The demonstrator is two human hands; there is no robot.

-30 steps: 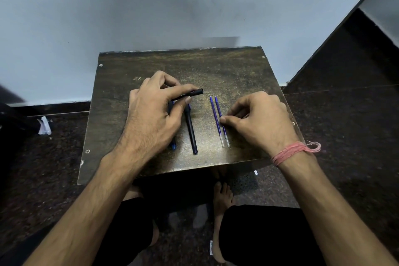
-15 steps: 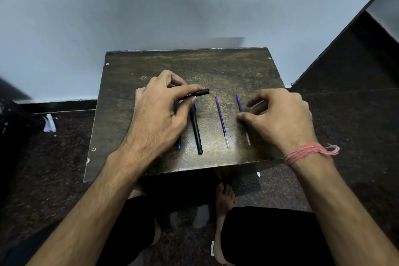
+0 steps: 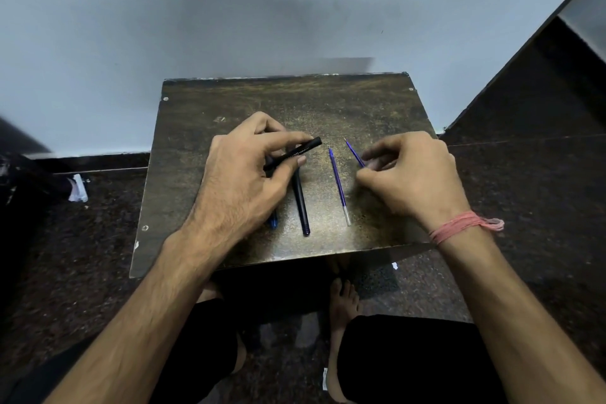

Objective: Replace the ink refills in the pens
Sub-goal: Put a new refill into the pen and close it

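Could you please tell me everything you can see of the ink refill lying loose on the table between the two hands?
The loose refill is a thin, straight plastic-looking tube, blue-violet along most of its length and clear at the near end, its fine tip pointing away. It lies flat on the dark, worn table, just right of the black pen barrel. Neither hand touches it.

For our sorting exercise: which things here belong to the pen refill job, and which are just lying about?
Job: black barrel in left hand; refill in right hand; spare refill; black pen; blue pen.
Lying about: paper scrap on the floor.
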